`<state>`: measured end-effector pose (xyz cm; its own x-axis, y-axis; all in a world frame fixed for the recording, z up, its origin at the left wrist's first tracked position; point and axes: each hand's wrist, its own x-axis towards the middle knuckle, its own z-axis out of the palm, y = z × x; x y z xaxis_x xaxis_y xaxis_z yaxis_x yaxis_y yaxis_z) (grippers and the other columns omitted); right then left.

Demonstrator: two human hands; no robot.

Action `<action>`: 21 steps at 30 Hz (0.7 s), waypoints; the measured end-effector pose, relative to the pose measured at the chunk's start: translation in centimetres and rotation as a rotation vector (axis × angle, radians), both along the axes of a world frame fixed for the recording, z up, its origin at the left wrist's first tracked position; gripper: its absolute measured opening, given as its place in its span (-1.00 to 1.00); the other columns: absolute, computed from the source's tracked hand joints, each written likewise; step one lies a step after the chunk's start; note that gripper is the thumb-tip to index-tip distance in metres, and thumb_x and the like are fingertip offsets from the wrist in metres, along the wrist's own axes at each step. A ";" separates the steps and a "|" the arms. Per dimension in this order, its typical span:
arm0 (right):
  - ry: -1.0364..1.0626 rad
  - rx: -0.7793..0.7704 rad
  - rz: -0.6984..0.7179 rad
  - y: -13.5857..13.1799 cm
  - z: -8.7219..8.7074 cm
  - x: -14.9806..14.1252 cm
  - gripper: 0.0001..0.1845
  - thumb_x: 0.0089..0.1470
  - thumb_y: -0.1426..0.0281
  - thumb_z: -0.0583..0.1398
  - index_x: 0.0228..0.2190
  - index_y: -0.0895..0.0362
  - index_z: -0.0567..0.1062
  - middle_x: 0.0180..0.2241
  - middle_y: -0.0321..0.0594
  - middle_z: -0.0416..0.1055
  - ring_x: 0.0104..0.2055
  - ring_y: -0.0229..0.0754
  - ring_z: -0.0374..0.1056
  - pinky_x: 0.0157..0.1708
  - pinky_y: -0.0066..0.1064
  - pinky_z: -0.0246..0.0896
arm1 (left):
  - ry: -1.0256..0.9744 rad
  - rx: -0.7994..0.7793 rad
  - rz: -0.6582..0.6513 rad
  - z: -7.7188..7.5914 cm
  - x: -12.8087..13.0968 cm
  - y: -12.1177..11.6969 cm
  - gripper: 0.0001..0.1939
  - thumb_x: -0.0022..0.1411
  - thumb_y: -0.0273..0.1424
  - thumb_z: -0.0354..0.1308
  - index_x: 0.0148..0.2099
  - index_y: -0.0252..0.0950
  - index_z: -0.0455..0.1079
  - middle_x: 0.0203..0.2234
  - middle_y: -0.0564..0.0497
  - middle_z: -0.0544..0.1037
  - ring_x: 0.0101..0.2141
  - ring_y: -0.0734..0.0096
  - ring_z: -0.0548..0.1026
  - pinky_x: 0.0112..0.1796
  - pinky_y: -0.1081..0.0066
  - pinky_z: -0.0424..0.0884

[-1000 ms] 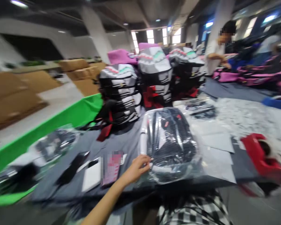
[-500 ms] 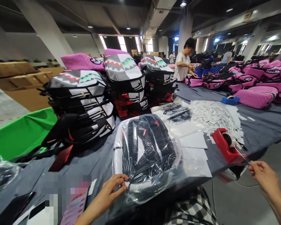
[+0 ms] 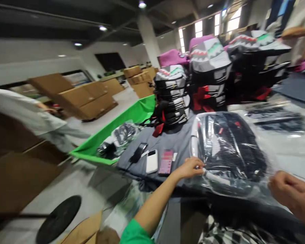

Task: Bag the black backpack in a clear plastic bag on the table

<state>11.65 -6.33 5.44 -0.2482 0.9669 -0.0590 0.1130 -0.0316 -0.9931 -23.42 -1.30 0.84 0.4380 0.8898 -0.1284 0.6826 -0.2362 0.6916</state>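
Right hand swung onto the bagged backpack.
Left hand pinches its plastic by the table edge; right's grip is hard to tell.

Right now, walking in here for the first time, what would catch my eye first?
The tall stacks of grey-and-black backpacks printed with shark teeth come first, piled on the far side of the grey-covered table. Closer in, a black backpack in a clear plastic bag lies between the left hand and right hand. Off to the left, a bright green bin stands out.
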 end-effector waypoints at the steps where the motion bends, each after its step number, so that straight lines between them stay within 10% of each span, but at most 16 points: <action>1: -0.123 0.051 0.214 1.5 0.6 -2.5 -0.33 0.02 -0.26 0.23 -0.55 0.08 0.27 -0.57 -0.30 0.09 -0.54 -0.24 0.02 -0.58 -0.38 0.04 | 0.006 -0.004 0.005 -0.1 -0.1 0.1 -0.93 0.21 -0.38 0.33 -0.27 -0.23 0.52 0.01 -0.03 0.62 0.12 0.19 0.46 0.20 0.12 0.16; 4: -0.401 0.199 0.708 6.1 0.5 -9.6 -0.37 0.16 -0.21 0.14 -0.48 0.11 0.26 -0.51 -0.32 0.14 -0.45 -0.24 0.04 -0.45 -0.39 -0.02 | 0.009 -0.002 0.005 -0.3 -0.1 0.3 -0.91 0.21 -0.43 0.34 -0.35 -0.26 0.50 0.00 -0.05 0.62 0.15 0.10 0.44 0.17 0.07 0.16; 7: -0.635 0.305 0.897 10.2 -2.4 -13.6 -0.46 0.17 -0.13 0.09 -0.46 0.10 0.26 -0.52 -0.33 0.20 -0.44 -0.22 0.08 -0.43 -0.39 -0.06 | 0.002 0.003 -0.012 -0.4 0.0 0.1 -0.89 0.22 -0.45 0.32 -0.37 -0.29 0.49 0.00 -0.08 0.61 0.15 0.03 0.43 0.17 0.04 0.16; 12: -0.804 0.335 0.787 13.6 -4.9 -13.0 -0.57 0.01 -0.04 0.17 -0.37 0.06 0.27 -0.54 -0.32 0.27 -0.47 -0.18 0.17 -0.44 -0.38 0.01 | 0.001 -0.016 -0.037 -0.8 -0.3 0.2 -0.89 0.26 -0.42 0.30 -0.34 -0.30 0.48 0.04 -0.06 0.59 0.17 0.05 0.40 0.19 0.03 0.13; 21: -1.010 0.429 0.726 8.9 -4.2 -15.2 -0.77 0.03 0.23 0.25 -0.43 0.07 0.33 -0.43 -0.21 0.45 -0.36 -0.04 0.39 -0.40 -0.34 -0.01 | 0.082 -0.027 -0.065 -1.2 -0.1 0.5 -0.91 0.30 -0.42 0.25 -0.30 -0.29 0.46 0.05 -0.06 0.57 0.18 0.09 0.37 0.17 0.07 0.13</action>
<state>-3.51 2.56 1.22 -0.7434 0.6212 -0.2478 0.6646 0.6449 -0.3773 -23.49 -0.77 -0.36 0.4816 0.8556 -0.1899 0.7208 -0.2635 0.6411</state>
